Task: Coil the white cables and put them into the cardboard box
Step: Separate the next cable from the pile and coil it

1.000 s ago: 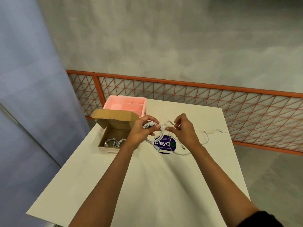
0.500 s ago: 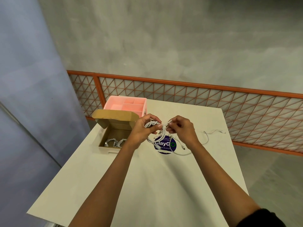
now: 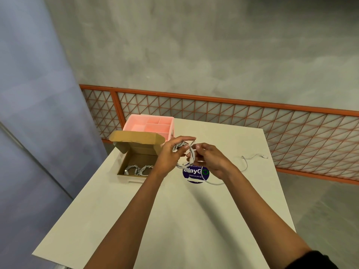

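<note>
White rectangular tabletop (image 3: 174, 220), frame centre: left hand (image 3: 169, 156) grips loops of thin white cable (image 3: 179, 146); right hand (image 3: 211, 160) pinches its strand, tail trailing frame-right. Open brown cardboard box (image 3: 139, 159), centre-left, holds coiled cables (image 3: 139, 169). Judgement: wind even loops, light tension, tuck end.

Both arms are bare from the wrist up. The left forearm (image 3: 124, 214) shows uncovered all the way to the lower frame edge. The right forearm (image 3: 258, 208) is bare too, and a black sleeve (image 3: 314, 261) with a soft rounded hem covers the upper arm in the bottom right corner. The left hand (image 3: 169, 158) and right hand (image 3: 211, 162) are ungloved.
</note>
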Demonstrator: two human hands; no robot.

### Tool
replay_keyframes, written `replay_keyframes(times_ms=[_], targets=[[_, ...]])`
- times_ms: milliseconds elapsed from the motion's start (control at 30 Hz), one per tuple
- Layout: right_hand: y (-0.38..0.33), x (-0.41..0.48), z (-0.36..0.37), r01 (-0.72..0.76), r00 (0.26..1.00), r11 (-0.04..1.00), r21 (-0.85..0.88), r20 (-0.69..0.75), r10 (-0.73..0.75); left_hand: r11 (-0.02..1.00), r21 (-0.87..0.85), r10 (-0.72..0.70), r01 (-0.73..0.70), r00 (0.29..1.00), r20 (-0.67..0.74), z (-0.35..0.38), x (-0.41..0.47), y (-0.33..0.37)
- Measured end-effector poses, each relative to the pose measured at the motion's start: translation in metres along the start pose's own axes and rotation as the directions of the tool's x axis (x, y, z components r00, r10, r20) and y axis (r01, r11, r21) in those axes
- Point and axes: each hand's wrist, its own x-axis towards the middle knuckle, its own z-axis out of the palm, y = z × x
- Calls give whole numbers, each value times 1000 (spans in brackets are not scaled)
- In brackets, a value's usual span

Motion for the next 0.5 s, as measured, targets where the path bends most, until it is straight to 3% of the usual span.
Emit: replay_keyframes(times_ms=[167,333,500], targets=[[-6,-6,1,46,996,982,-185,86,-30,991,132,1,5,999,-45,-1,4,-6],[-12,-11,0,121,992,933,-338,80,-100,970,241,-21,44,995,-96,0,7,-8],[-22,-12,5,145,984,669,-729,34,-176,942,331,-15,50,994,-108,4,7,-8]])
